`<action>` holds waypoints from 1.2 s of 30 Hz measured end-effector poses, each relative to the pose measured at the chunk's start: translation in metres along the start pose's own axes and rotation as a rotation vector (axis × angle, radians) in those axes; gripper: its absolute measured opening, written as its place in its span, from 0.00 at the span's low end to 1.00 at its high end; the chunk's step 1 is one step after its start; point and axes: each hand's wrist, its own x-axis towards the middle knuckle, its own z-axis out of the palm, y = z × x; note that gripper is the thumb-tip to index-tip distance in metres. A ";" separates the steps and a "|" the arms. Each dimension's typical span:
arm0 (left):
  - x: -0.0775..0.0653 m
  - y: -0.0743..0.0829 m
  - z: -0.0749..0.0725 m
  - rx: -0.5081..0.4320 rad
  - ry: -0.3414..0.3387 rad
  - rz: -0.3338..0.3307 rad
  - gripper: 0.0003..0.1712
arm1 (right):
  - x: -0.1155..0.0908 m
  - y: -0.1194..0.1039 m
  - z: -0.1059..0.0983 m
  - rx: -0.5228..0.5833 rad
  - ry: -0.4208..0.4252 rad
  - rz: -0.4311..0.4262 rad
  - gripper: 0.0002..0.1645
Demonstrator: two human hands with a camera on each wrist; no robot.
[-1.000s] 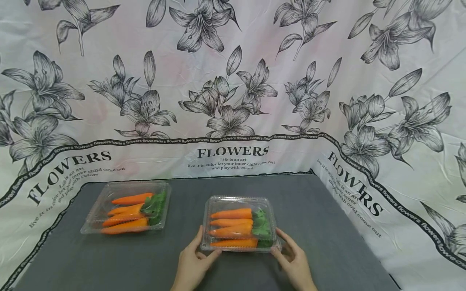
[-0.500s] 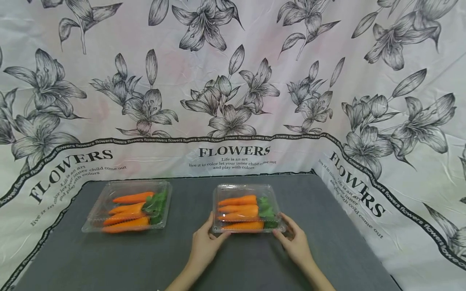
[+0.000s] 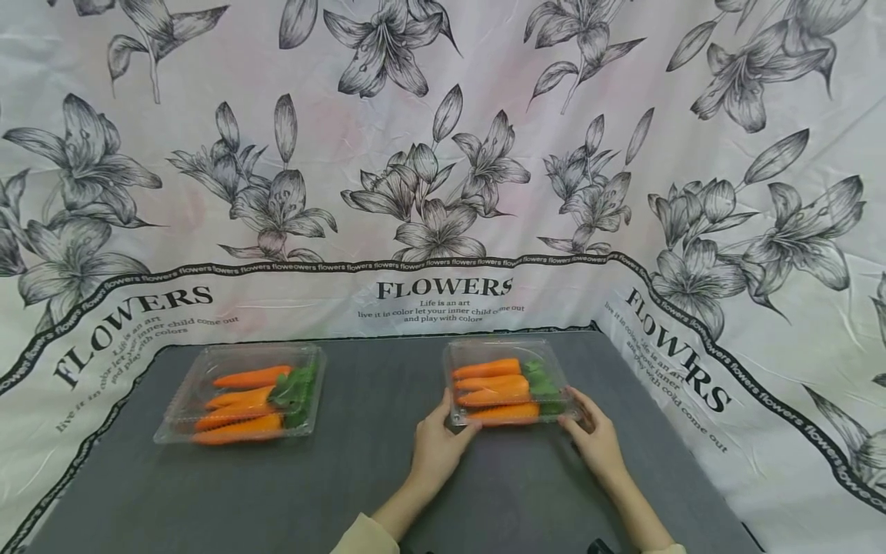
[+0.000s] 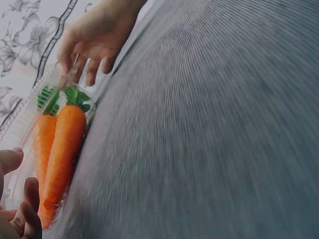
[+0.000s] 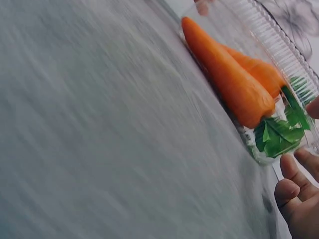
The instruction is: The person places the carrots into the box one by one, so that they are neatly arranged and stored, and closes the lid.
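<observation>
A clear plastic clamshell box [image 3: 501, 346] holds several orange carrots [image 3: 493, 391] with green leaves [image 3: 544, 381]. My left hand [image 3: 438, 446] grips its near left corner, thumb along the front edge and fingers at the side. At the near right corner my right hand [image 3: 597, 437] grips it in the same manner. Both wrist views show the box's side, with carrots [image 4: 65, 149] and leaves [image 5: 279, 137] visible through the plastic. Some fingertips are hidden by the box. Whether its base touches the table I cannot tell.
A second clear box [image 3: 187, 392] of carrots rests on the grey table [image 3: 291, 500] at the left. A white flower-printed cloth [image 3: 443, 231] rises behind the table and along both sides.
Both hands have carried or slid the held box away from me and to the right, toward the table's back edge. The left box has stayed in place.
</observation>
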 end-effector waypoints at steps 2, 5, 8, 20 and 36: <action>0.001 0.003 0.009 0.022 0.009 0.013 0.50 | 0.004 0.005 -0.007 0.006 0.008 0.016 0.36; 0.004 0.007 0.021 0.036 0.013 0.028 0.49 | 0.007 0.012 -0.018 0.018 0.013 0.048 0.35; 0.007 0.010 0.031 0.020 0.001 0.037 0.47 | 0.009 0.017 -0.026 0.037 0.018 0.076 0.35; 0.025 0.023 0.060 0.044 -0.072 0.035 0.46 | 0.018 0.036 -0.052 0.060 0.094 0.118 0.34; 0.028 0.025 0.040 0.110 -0.212 -0.095 0.57 | 0.013 0.034 -0.057 0.040 0.207 0.182 0.42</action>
